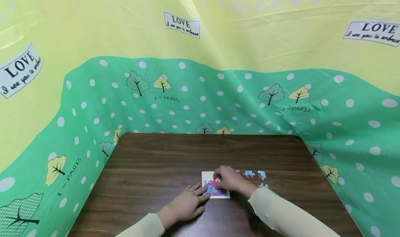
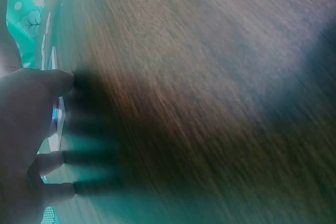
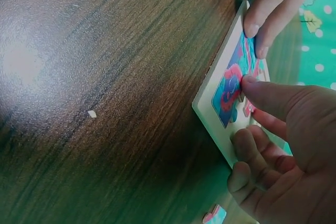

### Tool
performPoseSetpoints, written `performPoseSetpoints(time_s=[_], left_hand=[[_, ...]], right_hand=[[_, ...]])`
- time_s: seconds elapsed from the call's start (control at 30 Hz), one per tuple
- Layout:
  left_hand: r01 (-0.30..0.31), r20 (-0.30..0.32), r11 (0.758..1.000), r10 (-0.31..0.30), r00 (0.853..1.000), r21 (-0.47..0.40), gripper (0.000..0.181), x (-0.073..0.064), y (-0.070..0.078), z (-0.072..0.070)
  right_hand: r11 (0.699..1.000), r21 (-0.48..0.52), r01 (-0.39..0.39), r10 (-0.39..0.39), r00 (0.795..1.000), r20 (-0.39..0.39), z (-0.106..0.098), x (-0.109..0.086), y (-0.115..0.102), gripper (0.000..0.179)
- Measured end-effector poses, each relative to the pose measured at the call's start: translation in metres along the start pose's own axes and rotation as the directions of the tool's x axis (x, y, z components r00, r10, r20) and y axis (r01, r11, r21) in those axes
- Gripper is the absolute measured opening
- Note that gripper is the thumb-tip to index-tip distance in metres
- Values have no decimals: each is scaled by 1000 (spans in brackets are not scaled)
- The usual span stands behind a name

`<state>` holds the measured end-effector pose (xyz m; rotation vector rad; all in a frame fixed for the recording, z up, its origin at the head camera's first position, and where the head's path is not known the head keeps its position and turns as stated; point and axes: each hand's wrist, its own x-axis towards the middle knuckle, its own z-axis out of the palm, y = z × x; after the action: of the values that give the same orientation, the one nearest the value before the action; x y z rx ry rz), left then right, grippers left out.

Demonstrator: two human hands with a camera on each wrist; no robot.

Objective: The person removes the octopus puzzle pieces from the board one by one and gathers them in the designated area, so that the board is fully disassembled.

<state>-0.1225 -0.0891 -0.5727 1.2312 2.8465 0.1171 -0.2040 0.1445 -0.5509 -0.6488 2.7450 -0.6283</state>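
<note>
A jigsaw puzzle in a pale tray (image 1: 207,175) lies on the table, its lower part filled with a pink and blue picture. My left hand (image 1: 187,205) is spread flat at the tray's left side, with fingertips on the picture. Over the tray's right half, my right hand (image 1: 230,178) pinches a pink puzzle piece (image 3: 248,109) between thumb and index finger, close over the unfilled part. Its other fingers curl near the tray's edge. In the left wrist view, the left hand (image 2: 23,129) hides most of the tray.
Loose puzzle pieces lie right of the tray, among them a blue one (image 1: 249,174), another (image 1: 261,175) and one by the right sleeve (image 1: 263,185). A small pale chip (image 3: 92,114) sits on the brown wooden table (image 1: 150,167). Patterned green and yellow cloth (image 1: 212,94) hangs around the table.
</note>
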Motion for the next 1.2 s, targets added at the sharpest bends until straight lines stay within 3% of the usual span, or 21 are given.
performPoseSetpoints(time_s=[0.43, 1.2], left_hand=[[8, 10, 1000, -8, 1000, -16, 57, 0, 2, -1], [8, 8, 1000, -8, 1000, -21, 58, 2, 1, 4]], right_hand=[[1000, 28, 1, 0, 999, -37, -1, -4, -4, 28], [976, 215, 30, -16, 998, -68, 0, -6, 3, 16]])
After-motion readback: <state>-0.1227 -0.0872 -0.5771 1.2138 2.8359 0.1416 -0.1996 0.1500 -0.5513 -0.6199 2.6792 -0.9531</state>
